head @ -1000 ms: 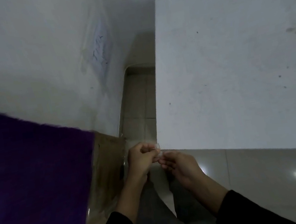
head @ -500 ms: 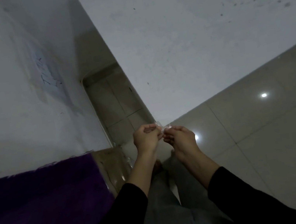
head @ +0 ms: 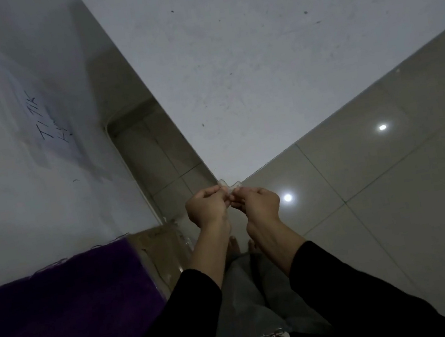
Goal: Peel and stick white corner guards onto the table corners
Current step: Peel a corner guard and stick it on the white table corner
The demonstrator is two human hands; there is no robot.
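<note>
A small pale, translucent corner guard (head: pixel 229 188) is pinched between both hands just below the near corner of the white table (head: pixel 270 53). My left hand (head: pixel 205 207) holds its left end with curled fingers. My right hand (head: pixel 258 202) pinches its right end. The guard sits a short way off the table corner (head: pixel 221 178), and whether it touches the corner is unclear in the dim light.
A white wall (head: pixel 7 144) with a taped paper sheet (head: pixel 47 117) stands at the left. A purple cloth (head: pixel 58 316) covers a brown cardboard box (head: pixel 164 250) at lower left. Glossy beige floor tiles (head: pixel 393 185) spread to the right. My feet (head: pixel 242 245) are below the hands.
The view has swung so the table corner now points down at my hands. Both hands keep hold of the guard, a little nearer the corner.
</note>
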